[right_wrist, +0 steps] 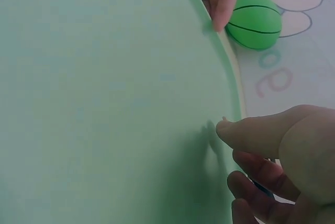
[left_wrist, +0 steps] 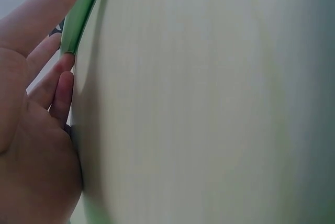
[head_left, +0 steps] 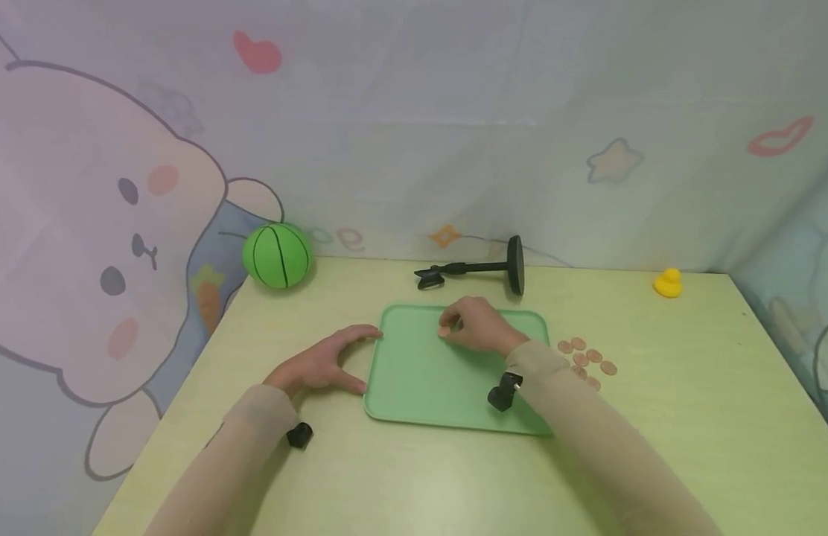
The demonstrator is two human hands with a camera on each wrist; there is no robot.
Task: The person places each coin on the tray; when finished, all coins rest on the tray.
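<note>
We see the left hand [head_left: 323,362] reach in from the near left, thumb and fingers spread apart, the fingertips touching the left edge of a light green tray [head_left: 414,380]. It is relaxed, steadying nothing inside its palm; the left wrist view shows the fingers extended along the tray's rim.

The right hand [head_left: 477,325] comes over the tray from the right, its back turned up and its wrist bent toward the far side. We see thumb and forefinger pinching one copper-coloured coin [head_left: 444,331], while the remaining fingers curve loosely. The coin is over the far half of the tray, near its middle; whether it touches the floor of the tray we cannot tell. The forearm, in a beige sleeve [head_left: 588,424], crosses the tray's near right part and hides some of it.

The tray is shallow and rectangular, with rounded corners and a low rim, flat on the pale table [head_left: 414,480]. Just beside its right edge we find several loose coins [head_left: 593,356], some partly behind the sleeve. Beyond the tray a black stand [head_left: 484,267] lies on its side, with a green ball [head_left: 278,255] to the far left and a yellow duck [head_left: 668,284] to the far right.
</note>
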